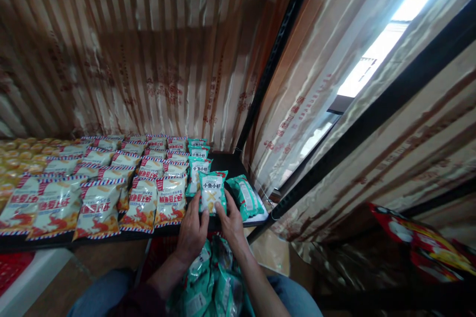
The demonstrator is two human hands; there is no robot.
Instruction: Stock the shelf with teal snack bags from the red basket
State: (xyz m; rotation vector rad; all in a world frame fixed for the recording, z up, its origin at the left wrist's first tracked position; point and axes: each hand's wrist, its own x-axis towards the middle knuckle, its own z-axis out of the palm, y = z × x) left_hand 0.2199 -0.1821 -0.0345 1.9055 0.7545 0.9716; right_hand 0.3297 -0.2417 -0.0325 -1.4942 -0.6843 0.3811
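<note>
Between my two hands a green snack bag point(212, 193) stands upright at the front of the black shelf point(223, 159). My left hand point(193, 225) grips its left side, and my right hand point(231, 219) grips its right side with the thumb on the front. Right behind it is a column of matching green bags point(200, 168). Another green bag point(245, 197) leans at the shelf's right end, beside my right hand. To the left stand rows of white and orange snack bags point(171, 199).
More green bags point(201, 285) fill a container below my forearms. Yellow packs point(13, 161) cover the shelf's far left. A black metal post point(273, 54) rises at the back right corner, and a slanting bar point(353, 133) crosses the right side. Patterned curtains hang behind.
</note>
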